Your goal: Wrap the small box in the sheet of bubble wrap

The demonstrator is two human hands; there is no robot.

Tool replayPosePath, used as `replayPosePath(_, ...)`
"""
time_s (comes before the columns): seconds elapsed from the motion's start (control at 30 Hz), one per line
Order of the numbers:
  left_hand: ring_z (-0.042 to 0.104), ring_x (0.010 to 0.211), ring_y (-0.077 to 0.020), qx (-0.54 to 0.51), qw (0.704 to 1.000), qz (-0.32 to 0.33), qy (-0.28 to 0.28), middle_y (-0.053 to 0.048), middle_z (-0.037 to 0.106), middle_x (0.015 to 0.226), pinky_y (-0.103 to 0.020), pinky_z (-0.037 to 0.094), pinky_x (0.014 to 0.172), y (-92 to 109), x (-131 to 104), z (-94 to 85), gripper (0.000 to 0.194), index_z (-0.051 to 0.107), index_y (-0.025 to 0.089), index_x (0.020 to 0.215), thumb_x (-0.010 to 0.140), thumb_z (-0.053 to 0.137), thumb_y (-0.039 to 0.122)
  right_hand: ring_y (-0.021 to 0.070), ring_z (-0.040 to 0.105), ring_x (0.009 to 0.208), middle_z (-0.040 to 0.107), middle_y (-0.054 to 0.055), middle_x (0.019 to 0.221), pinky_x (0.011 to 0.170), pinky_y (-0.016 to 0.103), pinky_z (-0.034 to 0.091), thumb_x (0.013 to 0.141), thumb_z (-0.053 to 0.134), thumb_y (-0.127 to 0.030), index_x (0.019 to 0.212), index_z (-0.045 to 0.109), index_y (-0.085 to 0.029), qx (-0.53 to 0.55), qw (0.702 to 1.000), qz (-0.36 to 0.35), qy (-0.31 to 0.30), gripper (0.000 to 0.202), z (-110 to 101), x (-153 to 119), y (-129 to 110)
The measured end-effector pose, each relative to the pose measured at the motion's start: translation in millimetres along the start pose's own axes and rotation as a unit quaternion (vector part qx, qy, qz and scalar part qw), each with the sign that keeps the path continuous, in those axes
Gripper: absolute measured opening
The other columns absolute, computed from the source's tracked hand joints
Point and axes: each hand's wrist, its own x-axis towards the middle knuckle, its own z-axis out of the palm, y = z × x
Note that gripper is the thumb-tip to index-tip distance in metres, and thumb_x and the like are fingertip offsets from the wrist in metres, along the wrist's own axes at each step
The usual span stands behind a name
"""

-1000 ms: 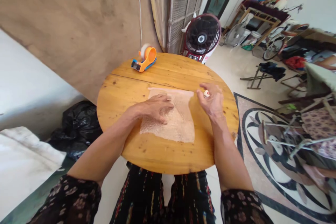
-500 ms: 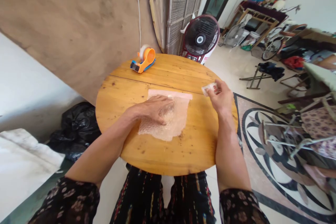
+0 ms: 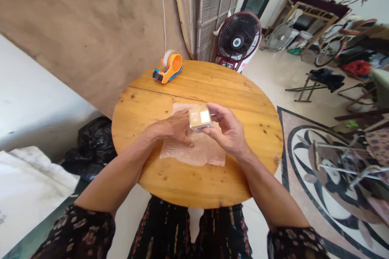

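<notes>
Two sets of fingers come close together near the middle of the dial that the tabletop makes. Those of the right hand (image 3: 229, 131) are clamped on a small, tan-topped box (image 3: 198, 118) with a bright white square on its upper face; the thumb grips its near edge, at about five o'clock, and the fingers curl round its far right side. On the left hand (image 3: 176, 126) the thumb stands apart from the fingers, palm down over a thin, clear, pinkish sheet of bubble wrap (image 3: 205, 156); its fingertips are partly hidden beside the box, so I cannot tell whether they touch it. The box is over the upper middle of the sheet, tilted slightly.

Beneath lies a round, honey-coloured wooden table (image 3: 194, 188) with dark knots. At its eleven o'clock, near the rim, stands an orange-and-blue plastic tape dispenser (image 3: 173, 64) with a roll of tape in it. Beyond the rim at one o'clock is a dark red fan with a round black grille (image 3: 238, 36); between two and three, a folding stool (image 3: 305, 88) bears dark cloth (image 3: 326, 79). Black plastic bags (image 3: 95, 137) slump at nine o'clock, and patterned black trousers (image 3: 165, 226) show at six.
</notes>
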Motion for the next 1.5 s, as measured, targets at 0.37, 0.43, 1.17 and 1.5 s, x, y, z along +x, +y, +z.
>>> replayPosePath(0.37,0.05,0.125,-0.0385,0.025,0.999,-0.042,-0.014,-0.016,0.056,0.132,-0.049,0.039,0.103,-11,2,4.9,0.085,0.05,0.017,0.131,0.063,0.077,0.058,0.0277,0.06,0.124,0.062,0.013,0.136,0.104,0.045,0.047,0.085,0.068,-0.031,0.135,0.056,-0.021,-0.217,0.95,0.045,-0.221,0.052,-7,4,12)
replayPosePath(0.43,0.046,0.131,-0.0397,0.03,0.998,-0.047,-0.009,-0.016,0.052,0.14,-0.048,0.037,0.106,-13,1,5.7,0.094,0.042,0.018,0.141,0.063,0.077,0.058,0.029,0.058,0.127,0.059,0.013,0.14,0.104,0.045,0.047,0.083,0.07,-0.032,0.139,0.053,-0.021,-0.224,0.944,0.064,-0.233,0.059,-7,4,11)
replayPosePath(1.17,0.032,0.144,-0.0408,0.033,0.998,-0.052,-0.028,-0.019,0.031,0.159,-0.053,0.027,0.116,-16,0,6.7,0.116,0.02,0.019,0.156,0.064,0.075,0.065,0.0265,0.065,0.106,0.067,0.012,0.128,0.091,0.038,0.049,0.082,0.069,-0.029,0.132,0.058,-0.017,-0.28,0.93,0.113,-0.209,0.052,0,4,15)
replayPosePath(1.5,0.035,0.143,-0.0386,0.002,0.999,-0.022,-0.025,-0.017,0.036,0.158,-0.053,0.028,0.116,-5,-3,-2.2,0.101,0.026,0.02,0.154,0.071,0.072,0.055,0.0317,0.056,0.126,0.056,0.014,0.142,0.102,0.049,0.047,0.084,0.068,-0.04,0.141,0.048,-0.022,-0.245,0.94,0.069,-0.228,0.063,-8,4,11)
